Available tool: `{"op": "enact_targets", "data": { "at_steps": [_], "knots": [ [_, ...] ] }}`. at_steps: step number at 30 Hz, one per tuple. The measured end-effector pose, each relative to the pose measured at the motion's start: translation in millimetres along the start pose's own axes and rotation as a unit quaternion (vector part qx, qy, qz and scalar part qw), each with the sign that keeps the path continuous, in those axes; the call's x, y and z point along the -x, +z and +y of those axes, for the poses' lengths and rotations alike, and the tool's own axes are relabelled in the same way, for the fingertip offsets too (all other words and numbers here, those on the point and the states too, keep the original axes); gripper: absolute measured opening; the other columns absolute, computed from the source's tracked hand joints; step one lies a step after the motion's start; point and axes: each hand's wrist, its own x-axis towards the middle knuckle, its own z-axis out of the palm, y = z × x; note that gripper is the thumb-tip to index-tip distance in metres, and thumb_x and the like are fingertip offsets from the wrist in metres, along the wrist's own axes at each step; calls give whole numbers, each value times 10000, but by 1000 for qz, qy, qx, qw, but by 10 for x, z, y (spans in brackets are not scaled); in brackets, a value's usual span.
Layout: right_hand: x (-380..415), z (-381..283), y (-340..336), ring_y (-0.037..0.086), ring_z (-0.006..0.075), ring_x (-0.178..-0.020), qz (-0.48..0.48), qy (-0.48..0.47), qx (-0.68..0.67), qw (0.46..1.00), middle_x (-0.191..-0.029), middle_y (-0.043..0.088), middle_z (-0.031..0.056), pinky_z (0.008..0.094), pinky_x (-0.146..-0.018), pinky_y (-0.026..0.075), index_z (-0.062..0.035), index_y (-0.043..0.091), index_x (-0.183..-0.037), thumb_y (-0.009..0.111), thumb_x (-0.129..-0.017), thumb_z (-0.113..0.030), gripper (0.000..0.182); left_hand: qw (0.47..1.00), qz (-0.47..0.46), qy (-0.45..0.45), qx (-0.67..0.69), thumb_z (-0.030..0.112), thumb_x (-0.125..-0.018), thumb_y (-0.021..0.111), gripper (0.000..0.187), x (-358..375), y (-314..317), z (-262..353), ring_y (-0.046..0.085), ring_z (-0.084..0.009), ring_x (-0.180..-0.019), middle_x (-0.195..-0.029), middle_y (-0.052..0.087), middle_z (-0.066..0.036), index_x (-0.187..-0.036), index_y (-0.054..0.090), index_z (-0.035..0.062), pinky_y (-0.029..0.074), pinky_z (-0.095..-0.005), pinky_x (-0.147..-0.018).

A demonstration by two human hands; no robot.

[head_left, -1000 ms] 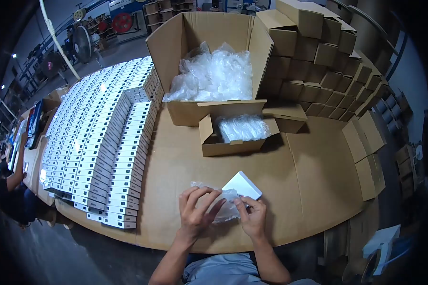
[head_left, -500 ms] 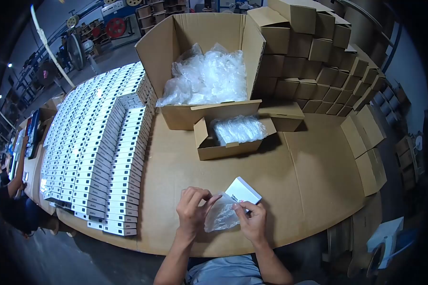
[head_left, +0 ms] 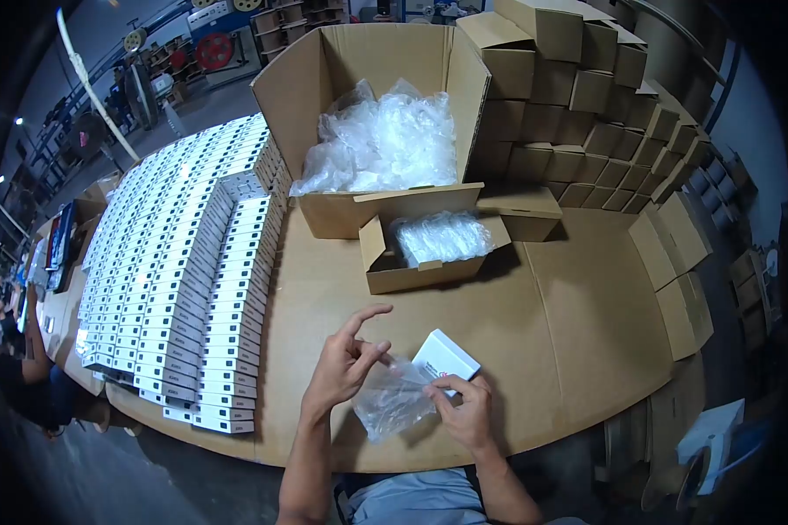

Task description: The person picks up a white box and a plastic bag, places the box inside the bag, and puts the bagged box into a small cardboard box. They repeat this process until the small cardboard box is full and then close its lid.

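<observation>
Left hand (head_left: 341, 367): thumb and middle finger pinched the upper edge of a clear bag (head_left: 392, 398); index finger stuck out straight, not touching anything. Right hand (head_left: 464, 411): fingers curled over the near corner of a small white box (head_left: 446, 355), thumb on the bag's right edge. Box corner appeared to sit at the bag mouth; whether it was inside the film could not be told from this view. Bag lay crumpled on the table (head_left: 569, 332) between the two hands, box tilted up and away to the right.

Beyond the hands, an open small carton (head_left: 385, 267) sat mid-table with a bubble-wrap bundle (head_left: 438, 236) in it. Just behind, touching it, a large open carton (head_left: 324, 210) filled with more clear bags (head_left: 381, 140). To the right of the large carton, a wall of closed brown boxes (head_left: 604, 114), stacked in stepped rows. Flat cartons (head_left: 683, 289) lay at the table's right edge.

Left side of table: long rows of white boxes (head_left: 175, 262), packed side by side and running away from the viewer. Far left, past the table edge, another person's arm (head_left: 33, 332) was raised, partly in shadow.
</observation>
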Motion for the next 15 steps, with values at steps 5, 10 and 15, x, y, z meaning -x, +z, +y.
{"op": "enact_targets", "data": {
  "at_steps": [5,10,15],
  "knots": [
    [-1,-25,-20,654,294,-827,22,3,16,1000,-836,707,128,384,-715,506,-61,750,-847,858,-785,-138,146,988,45,65,-131,51,-805,841,659,35,-81,-123,592,-51,-566,-575,581,8,-1390,538,48,444,-220,-543],
    [34,1,14,654,288,-817,27,-36,15,999,-816,705,117,383,-719,502,-68,750,-851,861,-785,-125,141,945,118,75,295,365,-936,756,624,91,-33,-519,665,-180,-810,-622,582,-6,-1361,487,-4,502,-330,-768],
    [165,252,105,659,274,-802,64,37,-37,997,-826,710,115,374,-722,501,-66,752,-865,857,-803,-144,145,939,177,34,291,681,-551,910,1310,310,170,-660,561,-278,-1255,-1524,375,-177,-1540,294,84,468,-401,-1078]
  ]
}}
